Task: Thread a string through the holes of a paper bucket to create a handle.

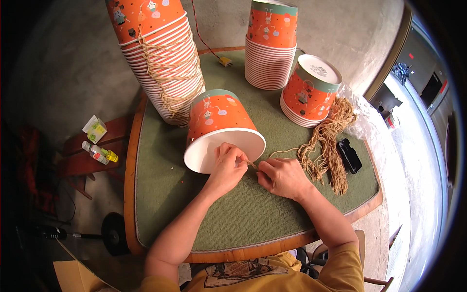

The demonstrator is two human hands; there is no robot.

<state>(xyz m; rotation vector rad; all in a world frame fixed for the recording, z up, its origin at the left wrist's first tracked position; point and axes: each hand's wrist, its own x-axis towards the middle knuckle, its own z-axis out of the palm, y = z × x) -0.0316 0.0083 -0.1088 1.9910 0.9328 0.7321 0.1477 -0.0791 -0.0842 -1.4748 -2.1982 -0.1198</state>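
Note:
An orange paper bucket (pixel 221 114) with a green band lies on its side, its white open mouth toward me. In front of that mouth my left hand (pixel 227 163) pinches a strand of tan twine (pixel 251 164). My right hand (pixel 282 177), closed just to the right of the bucket's rim, grips the same strand. From near the right hand a thin length runs toward a loose bundle of tan twine (pixel 321 151) on the table. Whether the strand passes through the bucket's wall is hidden by my left hand.
A tall bucket stack (pixel 165 63) wound with twine leans at the back left. Another stack (pixel 270 61) stands at the back, a short one (pixel 311 92) at the right. A black plastic case (pixel 349 155) lies beside the bundle on the green-covered table (pixel 233 224). A yellow plug (pixel 225 62) hangs behind.

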